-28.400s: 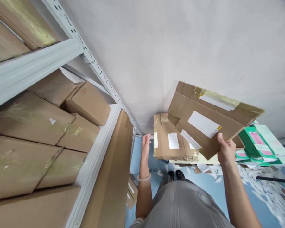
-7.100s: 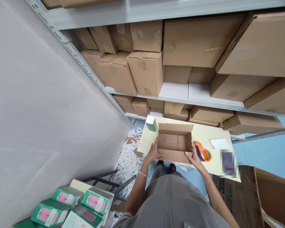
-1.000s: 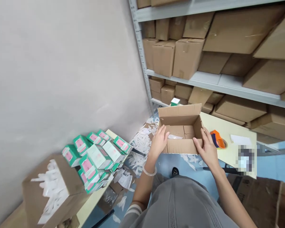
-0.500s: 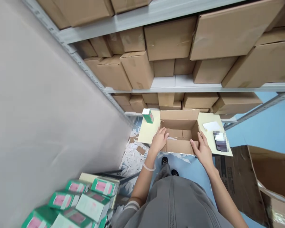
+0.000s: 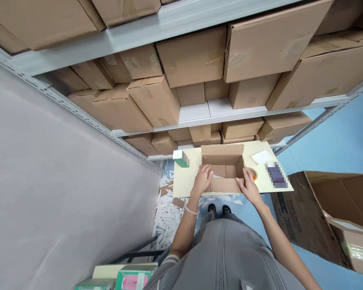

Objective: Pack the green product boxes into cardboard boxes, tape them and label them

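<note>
An open cardboard box (image 5: 226, 186) stands on a pale yellow table (image 5: 186, 186), its flaps spread and its inside showing a white piece at the bottom. My left hand (image 5: 202, 179) grips its left side, fingers over the edge. On the opposite side, my right hand (image 5: 248, 187) holds the right edge, with the thumb on the near flap. Just beyond the right fingers lies a roll of tape (image 5: 254, 174), partly hidden by that hand. A small green and white carton (image 5: 181, 158) is on the table to the left of the box.
A white paper (image 5: 261, 157) and a blurred-out phone (image 5: 276, 175) lie at the table's right. Metal shelving (image 5: 224, 117) full of cardboard boxes rises behind. A large open carton (image 5: 308, 225) stands right; green packages (image 5: 133, 280) sit lower left. Paper shreds (image 5: 167, 217) cover some floor.
The view has shifted, so fewer green packages show at lower left. The cardboard box sits slightly further left on the table, and the tape roll beside it has come into view. Both hands keep their hold.
</note>
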Demonstrator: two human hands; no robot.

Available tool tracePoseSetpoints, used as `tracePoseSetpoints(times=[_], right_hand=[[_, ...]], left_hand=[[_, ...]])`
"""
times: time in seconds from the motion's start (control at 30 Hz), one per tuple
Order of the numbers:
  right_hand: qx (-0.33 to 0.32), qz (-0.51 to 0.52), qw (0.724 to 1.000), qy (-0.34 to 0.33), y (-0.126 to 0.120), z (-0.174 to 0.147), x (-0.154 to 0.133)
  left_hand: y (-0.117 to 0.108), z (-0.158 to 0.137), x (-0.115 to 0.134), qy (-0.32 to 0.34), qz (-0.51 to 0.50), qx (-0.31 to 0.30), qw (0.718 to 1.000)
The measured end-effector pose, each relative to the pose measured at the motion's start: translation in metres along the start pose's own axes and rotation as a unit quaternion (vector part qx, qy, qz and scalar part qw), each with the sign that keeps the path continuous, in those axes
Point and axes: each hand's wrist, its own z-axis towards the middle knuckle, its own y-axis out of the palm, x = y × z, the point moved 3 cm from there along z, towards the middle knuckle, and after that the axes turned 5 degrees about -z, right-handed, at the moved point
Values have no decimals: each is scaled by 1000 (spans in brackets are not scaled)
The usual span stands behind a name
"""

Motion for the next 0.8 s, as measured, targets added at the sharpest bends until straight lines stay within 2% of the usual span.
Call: tracePoseSetpoints(times=[0.17,0.37,0.53,0.8], right_hand=[[-39,-6,999,5,33,14,24],[-72,-17,997,2,49,53,32],[-71,-32,997,8,62,73,31],[-78,-52,996,4,76,73,40]], left_hand=[[30,13,-28,-3,-8,-5,1000],[50,35,-50,-30,-12,-15,999],[57,53,-58,-47,11,-4,999],[72,56,-60,-25,86,10,996]])
